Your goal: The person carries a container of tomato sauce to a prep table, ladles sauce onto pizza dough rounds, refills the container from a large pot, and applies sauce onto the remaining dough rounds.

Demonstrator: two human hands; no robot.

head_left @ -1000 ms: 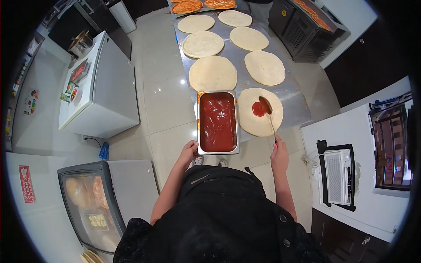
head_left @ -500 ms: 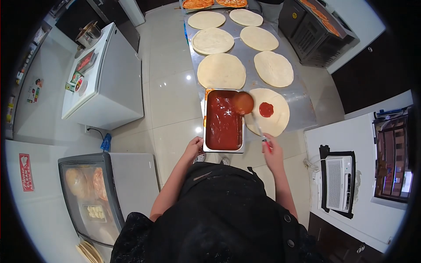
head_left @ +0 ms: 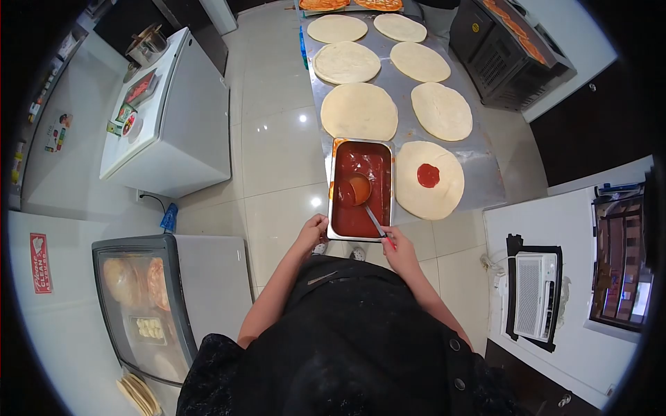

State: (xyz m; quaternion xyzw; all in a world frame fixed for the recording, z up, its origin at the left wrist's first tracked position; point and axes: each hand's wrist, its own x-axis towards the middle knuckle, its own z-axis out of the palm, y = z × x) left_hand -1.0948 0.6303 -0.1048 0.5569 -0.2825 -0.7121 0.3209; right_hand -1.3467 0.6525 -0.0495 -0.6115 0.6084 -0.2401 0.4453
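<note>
So in the head view, a ladle [head_left: 377,220] was gripped by its red-and-metal handle in the right hand [head_left: 400,250], fingers closed round it. Its bowl was dipped into the red sauce [head_left: 357,222], up ahead and a bit to the left of that hand. The sauce was held in a deep metal pan [head_left: 393,177], set between the two hands and stretching forward from them. The pan's near left edge was gripped by the left hand [head_left: 314,231], with its fingertips partly hidden, so the exact hold couldn't be made out.

Just past the right hand, slightly to its right, a dough round [head_left: 433,202] was seen lying flat beside the pan, with a red blob of sauce [head_left: 428,175] sat near its middle. Six plain rounds [head_left: 359,112] were laid out in two rows further ahead of both hands, all on the metal table [head_left: 487,182]. Way beyond those, sauced bases [head_left: 325,4] could be spotted, cut off by the frame. Off to the left hand's side, well apart, a glass-topped freezer [head_left: 142,298] was visible, stuff stored inside.
</note>
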